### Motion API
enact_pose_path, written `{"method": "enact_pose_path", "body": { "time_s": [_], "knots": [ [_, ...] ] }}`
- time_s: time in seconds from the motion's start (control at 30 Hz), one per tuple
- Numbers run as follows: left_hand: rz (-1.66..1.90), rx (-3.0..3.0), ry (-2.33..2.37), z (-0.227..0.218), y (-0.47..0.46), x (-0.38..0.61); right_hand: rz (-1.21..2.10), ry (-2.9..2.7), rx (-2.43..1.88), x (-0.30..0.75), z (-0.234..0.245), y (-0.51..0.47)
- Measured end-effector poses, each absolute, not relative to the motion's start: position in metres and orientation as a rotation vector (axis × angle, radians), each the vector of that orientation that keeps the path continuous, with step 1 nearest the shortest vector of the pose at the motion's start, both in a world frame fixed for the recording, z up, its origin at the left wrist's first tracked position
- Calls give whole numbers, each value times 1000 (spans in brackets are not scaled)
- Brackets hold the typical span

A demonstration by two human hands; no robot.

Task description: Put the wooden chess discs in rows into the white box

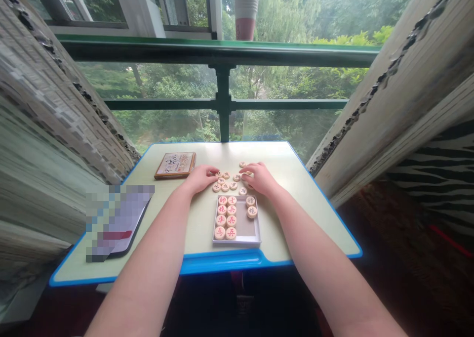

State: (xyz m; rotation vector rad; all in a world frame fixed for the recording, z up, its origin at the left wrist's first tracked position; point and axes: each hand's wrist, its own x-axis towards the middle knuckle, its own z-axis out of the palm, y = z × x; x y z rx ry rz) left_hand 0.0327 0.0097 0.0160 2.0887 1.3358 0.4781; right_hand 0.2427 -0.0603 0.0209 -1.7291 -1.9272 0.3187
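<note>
Red-marked pieces are paired inside the box, probably to fit neatly; beyond it, loose pieces are reached by half-curled left hand and right hand, any grip unclear.

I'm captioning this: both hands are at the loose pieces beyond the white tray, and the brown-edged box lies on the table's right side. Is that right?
Not quite: the head view shows the brown-edged box lying on the left side of the table. The left hand and right hand are at the loose pieces beyond the white tray.
</note>
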Motion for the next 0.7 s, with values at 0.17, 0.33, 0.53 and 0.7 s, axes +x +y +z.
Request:
{"method": "enact_pose_path", "body": {
  "time_s": [0.17, 0.33, 0.53, 0.7],
  "knots": [
    [607, 2152, 1327, 21, 8, 37, 336, -1909, -1711, 243, 20, -60],
    [687, 2154, 1204, 30, -3, 44, 334, -1875, -1636, 242, 24, -65],
    [734, 2143, 1113, 39, -18, 54, 394, -1808, -1525, 234, 34, -77],
    [760, 2104, 1093, 42, -24, 60, 465, -1728, -1500, 230, 34, -79]
  ]
}}
